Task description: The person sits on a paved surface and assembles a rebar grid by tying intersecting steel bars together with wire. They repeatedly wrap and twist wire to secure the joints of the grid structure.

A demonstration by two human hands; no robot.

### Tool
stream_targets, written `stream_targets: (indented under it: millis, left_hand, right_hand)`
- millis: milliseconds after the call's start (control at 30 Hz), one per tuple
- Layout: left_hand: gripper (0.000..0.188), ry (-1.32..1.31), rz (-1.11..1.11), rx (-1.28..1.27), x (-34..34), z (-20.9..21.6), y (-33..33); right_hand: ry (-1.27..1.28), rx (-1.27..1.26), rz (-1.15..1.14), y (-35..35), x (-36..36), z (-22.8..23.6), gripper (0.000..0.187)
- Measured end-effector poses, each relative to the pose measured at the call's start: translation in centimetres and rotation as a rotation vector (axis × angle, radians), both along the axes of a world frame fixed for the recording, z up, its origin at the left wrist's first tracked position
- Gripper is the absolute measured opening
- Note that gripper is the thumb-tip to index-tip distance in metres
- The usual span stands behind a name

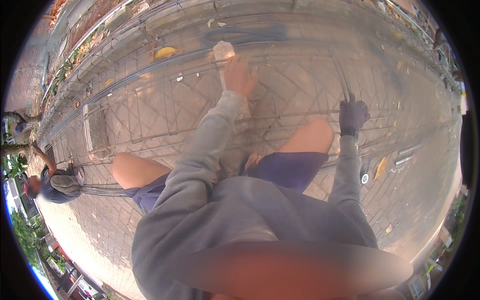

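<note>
My bare left hand [240, 77] reaches forward over a long cage of thin steel bars [172, 112] on the paving. Its fingers look stretched out, somewhat blurred, right beside a pale rough stone chunk [223, 50]; whether they touch it I cannot tell. At the right, my right hand [354, 116] in a dark glove is closed around the near end of some thin metal rods [342, 77]. These rods point away from me, across the cage bars. My bent knees are on either side, close to the cage.
A concrete block [96, 131] lies within the cage at left. Coiled dark wire [245, 35] rests at the far side. Another person [57, 185] crouches at far left beside long bars [104, 191]. A white-and-dark roll [364, 177] and a yellow leaf [381, 167] lie at right.
</note>
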State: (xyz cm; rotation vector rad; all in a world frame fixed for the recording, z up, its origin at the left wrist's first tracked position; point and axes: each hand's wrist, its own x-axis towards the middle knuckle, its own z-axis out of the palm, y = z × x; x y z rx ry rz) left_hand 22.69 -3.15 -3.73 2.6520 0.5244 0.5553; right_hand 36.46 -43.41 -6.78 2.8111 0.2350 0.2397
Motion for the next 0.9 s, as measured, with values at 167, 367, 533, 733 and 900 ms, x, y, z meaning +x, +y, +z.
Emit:
stream_targets:
  millis: [167,367,533,733,900]
  left_hand:
    - [0.067,0.601,-0.232,-0.393,10.3,-1.0,3.3]
    - [0.062,0.565,-0.408,-0.61,11.7,-3.6,5.4]
    - [0.056,0.467,-0.523,-0.642,12.0,-4.8,6.2]
    - [0.045,0.295,-0.439,-0.837,12.3,-6.8,6.6]
    - [0.041,-0.244,-0.102,-0.818,8.3,-2.7,5.9]
  right_hand:
    - [-0.129,0.133,0.205,2.8,-2.2,3.1,0.047]
    - [0.797,0.927,0.47,13.6,-2.8,5.1,0.049]
    - [1.308,0.798,0.151,20.5,-3.5,5.0,0.055]
    - [1.027,1.034,0.001,18.4,-4.7,5.0,0.041]
    - [0.787,0.587,0.397,18.9,-5.2,5.7,0.024]
